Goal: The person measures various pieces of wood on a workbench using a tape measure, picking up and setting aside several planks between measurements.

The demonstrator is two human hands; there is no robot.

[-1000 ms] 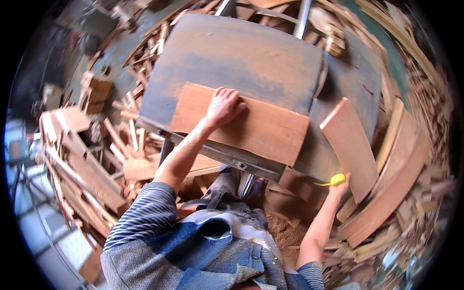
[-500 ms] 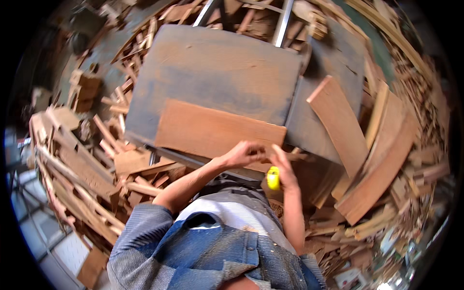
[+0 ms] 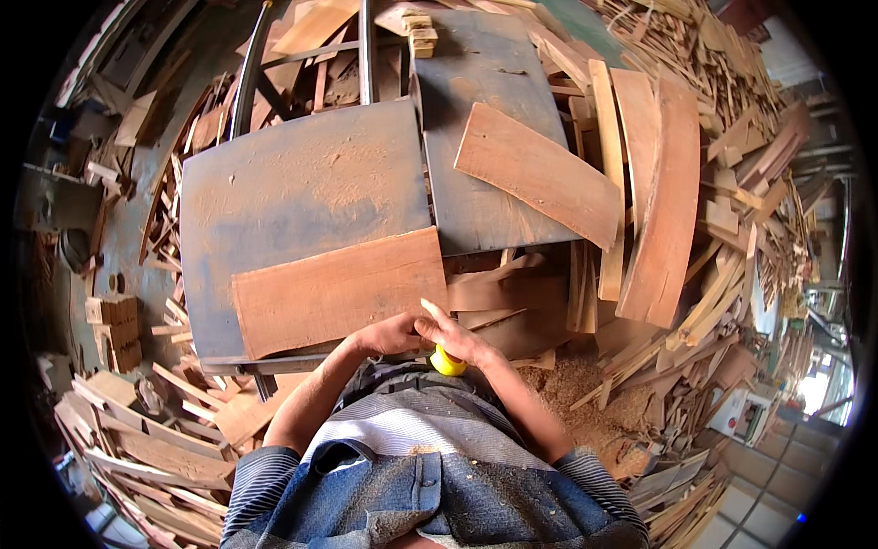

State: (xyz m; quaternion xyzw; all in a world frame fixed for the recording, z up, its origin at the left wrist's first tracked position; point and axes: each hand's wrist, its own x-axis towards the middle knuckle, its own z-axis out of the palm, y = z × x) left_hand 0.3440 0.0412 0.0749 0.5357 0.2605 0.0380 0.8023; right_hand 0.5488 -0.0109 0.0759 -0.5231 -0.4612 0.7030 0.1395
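Both hands meet at my waist, just in front of the near edge of a reddish-brown board [image 3: 343, 288]. My right hand [image 3: 455, 339] is closed around a yellow tape measure [image 3: 447, 362], whose rounded case shows below the palm; one finger points out toward the board's right end. My left hand [image 3: 395, 335] lies against it, fingers bent and pressed together at the right hand; whatever they grip is hidden. The board lies flat and slightly aslant on a dusty grey metal machine table [image 3: 302, 174].
A second grey table [image 3: 485, 82] adjoins on the right, with a loose board [image 3: 540, 174] across it. Long planks [image 3: 663, 201] stand beyond. Wood offcuts [image 3: 137, 439] pile up at left, and sawdust [image 3: 567, 393] heaps at right. Small blocks [image 3: 419, 37] sit at the far edge.
My view has turned to the right, so the tables and board appear shifted left and rotated. My hands, a little apart before, now touch, with the tape measure lower under the right hand.
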